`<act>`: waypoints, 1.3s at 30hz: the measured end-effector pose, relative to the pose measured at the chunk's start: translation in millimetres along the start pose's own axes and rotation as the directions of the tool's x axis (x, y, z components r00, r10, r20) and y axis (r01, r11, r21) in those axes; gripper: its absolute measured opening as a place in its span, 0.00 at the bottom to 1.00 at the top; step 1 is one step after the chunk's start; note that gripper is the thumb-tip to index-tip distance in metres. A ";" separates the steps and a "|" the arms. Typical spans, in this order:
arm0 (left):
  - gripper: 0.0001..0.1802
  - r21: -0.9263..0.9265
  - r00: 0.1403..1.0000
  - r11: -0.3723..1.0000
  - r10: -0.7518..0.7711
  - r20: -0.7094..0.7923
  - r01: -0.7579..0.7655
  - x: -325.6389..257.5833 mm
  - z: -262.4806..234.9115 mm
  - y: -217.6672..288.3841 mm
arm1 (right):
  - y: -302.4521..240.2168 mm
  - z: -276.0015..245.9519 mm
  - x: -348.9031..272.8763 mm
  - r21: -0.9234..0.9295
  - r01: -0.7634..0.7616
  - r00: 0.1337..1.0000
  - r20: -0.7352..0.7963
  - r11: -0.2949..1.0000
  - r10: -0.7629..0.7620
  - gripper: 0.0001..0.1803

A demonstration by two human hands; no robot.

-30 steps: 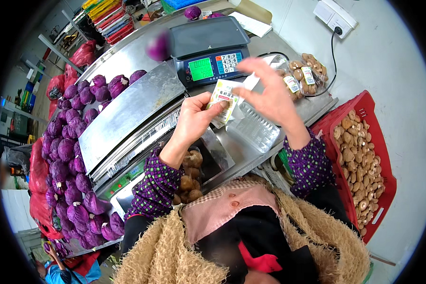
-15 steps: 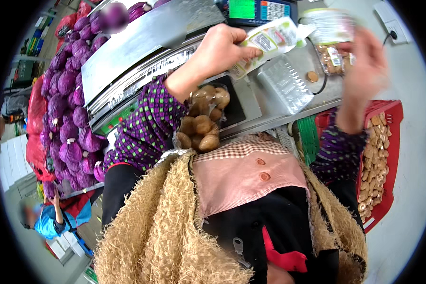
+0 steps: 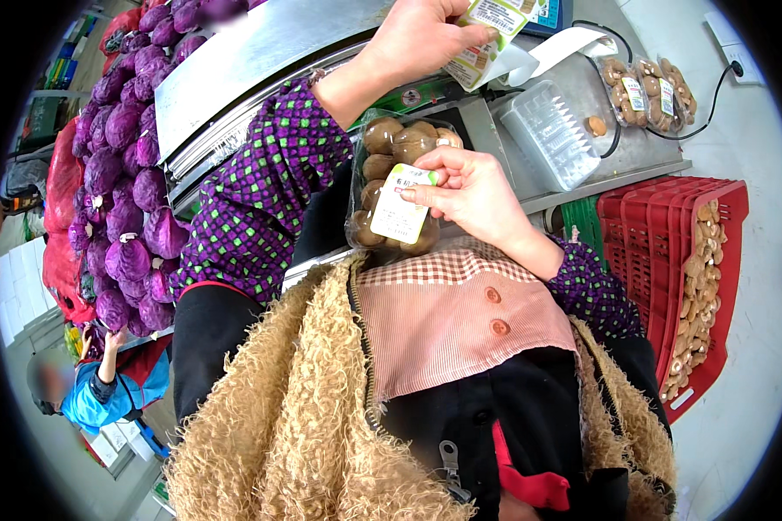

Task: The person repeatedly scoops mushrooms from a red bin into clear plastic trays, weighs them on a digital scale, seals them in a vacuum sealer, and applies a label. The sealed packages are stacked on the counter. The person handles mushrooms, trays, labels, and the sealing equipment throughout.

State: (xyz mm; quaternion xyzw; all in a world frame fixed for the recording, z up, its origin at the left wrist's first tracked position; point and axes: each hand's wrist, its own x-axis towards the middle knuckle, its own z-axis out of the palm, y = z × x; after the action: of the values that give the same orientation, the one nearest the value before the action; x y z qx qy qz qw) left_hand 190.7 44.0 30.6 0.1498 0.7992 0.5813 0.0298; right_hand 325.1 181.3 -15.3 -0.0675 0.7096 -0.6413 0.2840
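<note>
My left hand [image 3: 413, 39] grips a strip of printed labels [image 3: 488, 43] between thumb and fingers, above the metal counter. In my right hand [image 3: 487, 195] a single white-and-green label [image 3: 402, 207] is pinched at its upper right corner. That label lies over a clear-wrapped pack of brown mushrooms [image 3: 379, 137], close in front of my body. Whether the label is stuck down or just held against the wrap, I cannot tell. It hides part of the mushrooms beneath.
Stacked clear plastic trays [image 3: 552, 130] and a loose mushroom [image 3: 596, 126] sit on the counter, with labelled mushroom packs [image 3: 660, 95] farther right. A red crate [image 3: 639, 234] of mushrooms stands right. Purple cabbages [image 3: 126, 200] are piled left. Another person [image 3: 117, 391] is at lower left.
My right hand has come from the packs at the right to the near mushroom pack, now with a label in it. My left hand has moved up and slightly right with the label strip.
</note>
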 end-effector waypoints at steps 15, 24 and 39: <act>0.16 0.409 0.958 0.874 0.286 0.007 -0.264 38.5 33.9 -26.3 | 31.7 19.3 6.7 -0.804 0.583 0.659 0.381 0.120 -0.648 0.35; 0.17 0.902 0.996 0.427 0.085 0.022 -0.056 -134.8 -17.2 -15.2 | 60.2 -3.5 -20.3 -0.277 0.017 0.950 -0.297 0.961 -0.102 0.29; 0.24 -0.380 0.989 0.914 -0.119 0.082 0.142 -34.4 133.3 44.9 | -108.6 -300.2 -32.7 -0.423 -0.002 0.896 -0.402 0.906 -0.186 0.46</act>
State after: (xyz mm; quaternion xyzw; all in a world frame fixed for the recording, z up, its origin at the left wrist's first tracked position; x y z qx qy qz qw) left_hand 262.2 169.8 25.4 0.1042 0.6766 0.7189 0.1202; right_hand 176.1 439.7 102.9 -0.0160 0.8698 -0.4887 0.0668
